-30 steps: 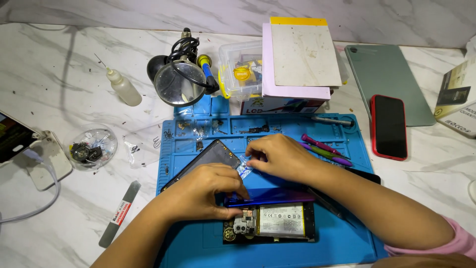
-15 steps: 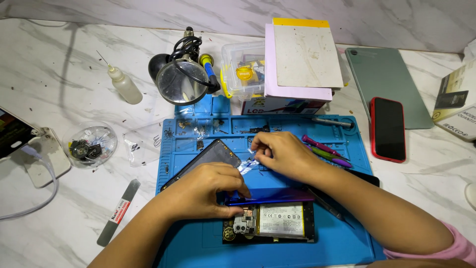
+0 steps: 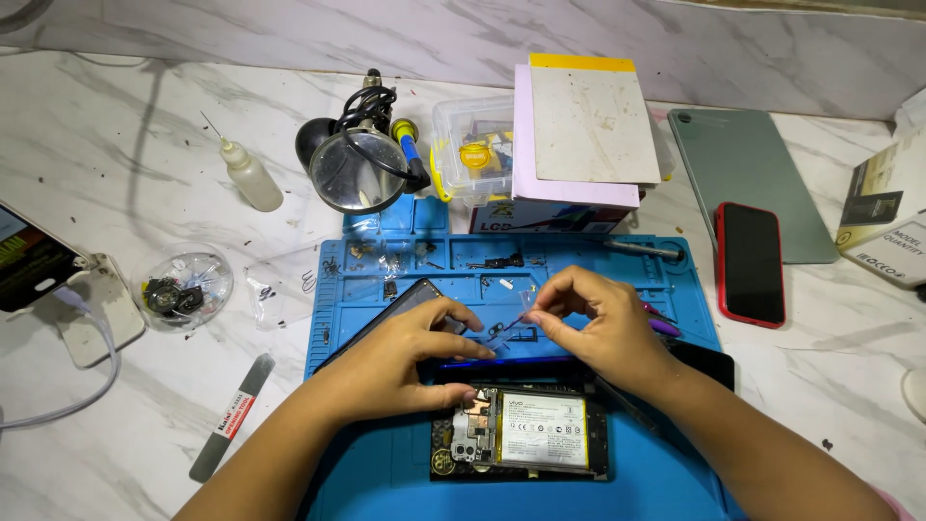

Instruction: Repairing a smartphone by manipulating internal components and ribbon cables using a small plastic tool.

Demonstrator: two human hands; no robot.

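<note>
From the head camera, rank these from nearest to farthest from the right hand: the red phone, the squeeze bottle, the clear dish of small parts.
Measured from the right hand:
1. Red phone, lying on the marble just to the hand's right.
2. Squeeze bottle, up and to the left, past the magnifier.
3. Clear dish of small parts, far left, off the blue mat.

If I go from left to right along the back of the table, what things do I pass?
Small squeeze bottle → round magnifying lamp → clear plastic box → pink box with a white board on top → green tablet.
</note>
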